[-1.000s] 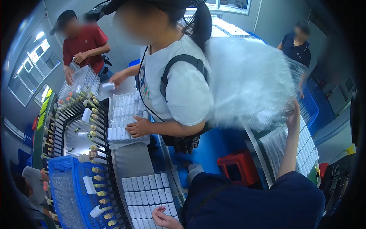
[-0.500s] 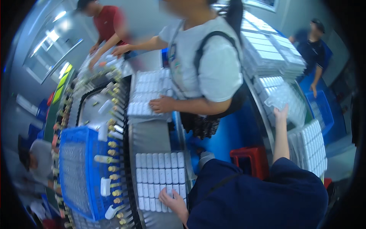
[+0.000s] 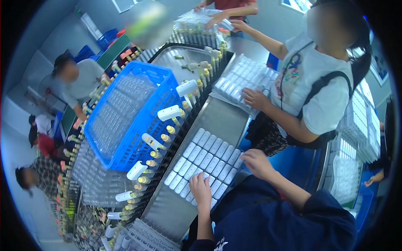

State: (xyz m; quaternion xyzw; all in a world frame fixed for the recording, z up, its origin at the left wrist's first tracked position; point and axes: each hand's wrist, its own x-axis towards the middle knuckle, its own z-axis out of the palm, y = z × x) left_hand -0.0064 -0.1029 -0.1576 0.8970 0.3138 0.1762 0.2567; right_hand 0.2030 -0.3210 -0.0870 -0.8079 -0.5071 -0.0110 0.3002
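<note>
A block of white, rounded plastic cases (image 3: 204,158), each with small dark marks, lies in neat rows on the steel worktop (image 3: 217,118). On the near side of the block my left hand (image 3: 201,189) rests over the cases, fingers apart and holding nothing visible. My right hand (image 3: 257,163) is at the block's right corner, fingers loosely bent and apart at the outermost cases; whether it touches them I cannot tell. No tray shows in either hand.
Left of the worktop, a conveyor carries yellow-capped holders (image 3: 166,137), some bearing white cases. A blue crate (image 3: 171,83) with clear trays stands beyond. A co-worker (image 3: 318,100) touches another filled tray (image 3: 247,75). Tray stacks (image 3: 358,119) stand on the right.
My view has turned to the right-hand side of the conveyor. My right hand has let go of the clear plastic tray and come over to the cases. My left hand stays on them.
</note>
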